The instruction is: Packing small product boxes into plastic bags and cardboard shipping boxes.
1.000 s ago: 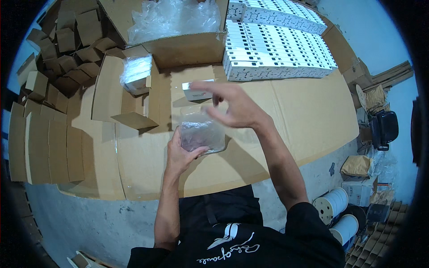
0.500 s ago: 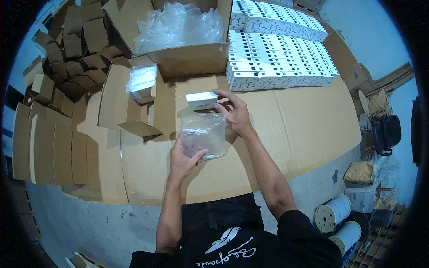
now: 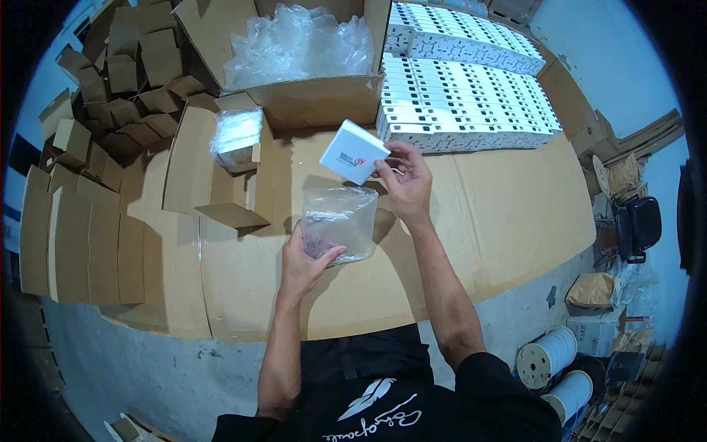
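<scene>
My left hand (image 3: 308,259) grips a clear plastic bag (image 3: 340,221) by its near left side, thumb on top, just above the cardboard-covered table. Its mouth faces away from me. Beyond the bag, my right hand (image 3: 406,179) pinches a small flat white box (image 3: 353,152) by its right corner. The box is tilted, its broad printed face turned toward me, and it stays apart from the bag. To the left stands an open brown carton (image 3: 224,193) with several plastic-wrapped boxes (image 3: 237,138) at its far end.
A large carton (image 3: 317,103) at the back holds a heap of clear bags (image 3: 302,48). Rows of white boxes (image 3: 464,103) are stacked at the back right. Open brown cartons (image 3: 81,243) crowd the left side. Cable spools (image 3: 546,357) stand on the floor at the right.
My right hand has turned the white box from edge-on to showing its broad face and raised it slightly away from the bag. The left hand and bag have barely moved.
</scene>
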Motion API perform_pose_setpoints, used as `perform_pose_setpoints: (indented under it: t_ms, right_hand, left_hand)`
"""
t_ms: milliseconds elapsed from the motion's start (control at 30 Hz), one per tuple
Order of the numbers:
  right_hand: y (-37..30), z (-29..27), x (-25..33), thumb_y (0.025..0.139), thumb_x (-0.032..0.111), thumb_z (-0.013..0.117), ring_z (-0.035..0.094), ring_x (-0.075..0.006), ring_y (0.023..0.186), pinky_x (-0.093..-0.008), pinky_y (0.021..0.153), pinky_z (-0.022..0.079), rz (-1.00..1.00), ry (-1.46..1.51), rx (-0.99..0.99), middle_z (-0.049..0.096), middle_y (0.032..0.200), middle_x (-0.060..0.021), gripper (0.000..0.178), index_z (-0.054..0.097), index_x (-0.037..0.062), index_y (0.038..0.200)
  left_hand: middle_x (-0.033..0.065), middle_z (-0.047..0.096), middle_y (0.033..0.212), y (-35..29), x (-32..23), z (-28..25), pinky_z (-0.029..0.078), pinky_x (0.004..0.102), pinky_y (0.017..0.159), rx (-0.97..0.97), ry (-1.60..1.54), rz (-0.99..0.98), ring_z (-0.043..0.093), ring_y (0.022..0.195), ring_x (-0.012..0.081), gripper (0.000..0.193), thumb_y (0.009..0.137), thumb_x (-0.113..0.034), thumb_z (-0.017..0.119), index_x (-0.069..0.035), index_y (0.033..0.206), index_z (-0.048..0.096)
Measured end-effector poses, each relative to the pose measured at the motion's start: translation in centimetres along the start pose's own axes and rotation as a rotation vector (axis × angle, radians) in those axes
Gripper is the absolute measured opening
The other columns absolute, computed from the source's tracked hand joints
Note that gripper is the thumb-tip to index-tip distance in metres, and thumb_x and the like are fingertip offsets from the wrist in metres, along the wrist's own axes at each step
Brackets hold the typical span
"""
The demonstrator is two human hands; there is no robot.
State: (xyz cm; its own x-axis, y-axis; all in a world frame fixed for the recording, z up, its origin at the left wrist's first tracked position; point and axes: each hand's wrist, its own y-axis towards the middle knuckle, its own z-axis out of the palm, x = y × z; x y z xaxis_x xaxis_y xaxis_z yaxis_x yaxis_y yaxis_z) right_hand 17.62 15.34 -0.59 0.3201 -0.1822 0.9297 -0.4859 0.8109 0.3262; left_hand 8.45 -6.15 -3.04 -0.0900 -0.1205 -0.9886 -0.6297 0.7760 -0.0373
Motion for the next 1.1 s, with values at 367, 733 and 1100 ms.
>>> perform_pose_setpoints:
  t_ms: [367,733,1100]
  right_hand:
    - [-0.7,-0.2,2.8,0.092,-0.001,0.069,0.069,-0.0175,0.089,-0.0309,0.074,0.062,0.117,0.230,0.031,0.064,0.101,-0.0125,0.025,0.051,-0.0011,0.111]
    - [-1.5,-1.9,2.6,0.090,0.001,0.072,0.062,-0.0115,0.094,-0.0262,0.084,0.052,0.173,0.148,0.177,0.062,0.099,-0.0044,0.025,0.055,0.0023,0.107]
    - [-1.2,-2.0,2.0,0.088,0.000,0.069,0.056,-0.0089,0.090,-0.0256,0.081,0.049,0.276,0.113,0.303,0.056,0.097,-0.0019,0.021,0.055,0.0037,0.104]
  left_hand:
    - [0.0081,0.071,0.107,-0.1,0.0,0.1,0.057,0.0293,0.082,0.008,-0.065,-0.033,0.068,0.092,0.0135,0.060,0.078,-0.007,0.086,-0.002,0.129,0.055]
    - [0.0076,0.070,0.106,-0.1,0.1,0.1,0.056,0.0292,0.082,-0.005,-0.092,-0.013,0.068,0.091,0.0132,0.060,0.078,-0.007,0.086,-0.002,0.129,0.054]
    - [0.0078,0.072,0.104,-0.2,0.0,0.1,0.056,0.0301,0.083,0.002,-0.050,-0.004,0.069,0.092,0.0140,0.054,0.078,-0.008,0.086,-0.001,0.123,0.058]
